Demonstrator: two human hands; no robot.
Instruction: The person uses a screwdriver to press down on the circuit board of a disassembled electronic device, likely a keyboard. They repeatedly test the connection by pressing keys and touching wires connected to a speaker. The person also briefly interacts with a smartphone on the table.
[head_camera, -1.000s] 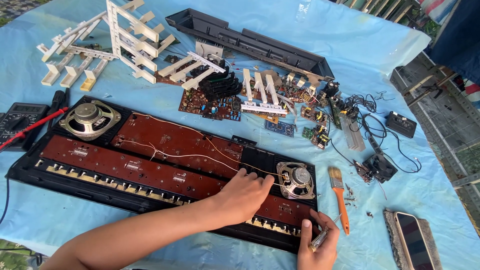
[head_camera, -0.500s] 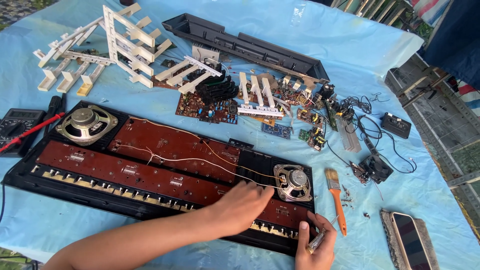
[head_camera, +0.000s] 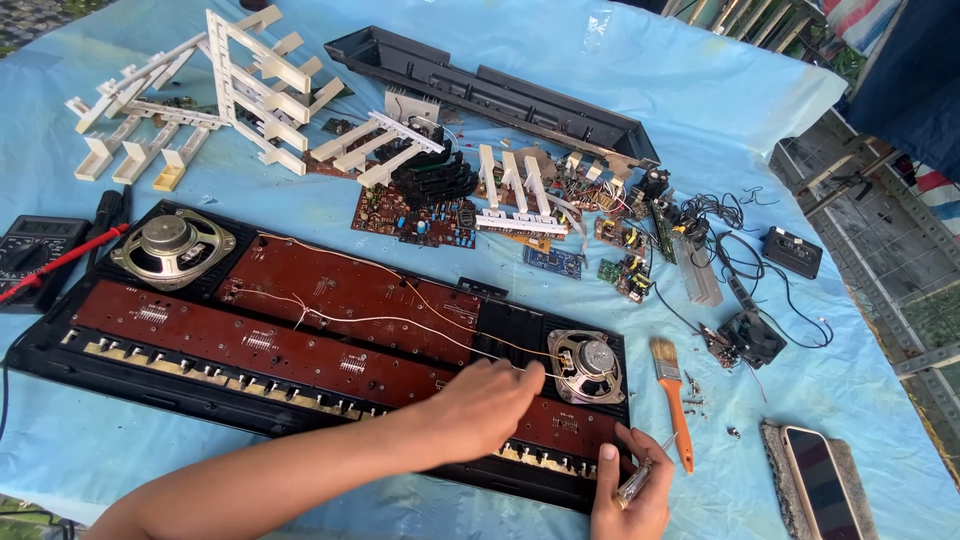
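Keyboard chassis (head_camera: 300, 340), black and opened with its underside up, lies along the near edge of a blue table cover (head_camera: 620, 90), with long reddish-brown circuit boards (head_camera: 330, 300) exposed inside it. The left hand (head_camera: 485, 405) rests palm down on the right part of the lower board, fingers loosely curled and holding nothing that can be seen. The right hand (head_camera: 625, 495) sits at the chassis's near right corner, closed around a small clear-handled screwdriver (head_camera: 640, 480), thumb pressed against the chassis edge.

Just beyond the left hand, a round speaker (head_camera: 587, 365) sits in the right end of the chassis; a second, larger speaker (head_camera: 172, 245) sits in the left end. Thin white wires (head_camera: 380, 320) run across the boards between them.

Right of the chassis, an orange-handled paintbrush (head_camera: 672, 395) lies on the cover, with loose screws (head_camera: 695, 400) beside it. A phone (head_camera: 820, 480) lies face up on a grey pad at the near right.

Further back, small green circuit boards (head_camera: 625, 270) and black cables (head_camera: 740, 250) are scattered. White key assemblies (head_camera: 250, 90) are stacked at the far left, a black housing panel (head_camera: 490, 85) lies at the far centre, and a multimeter (head_camera: 35, 250) with a red lead sits at the left edge.
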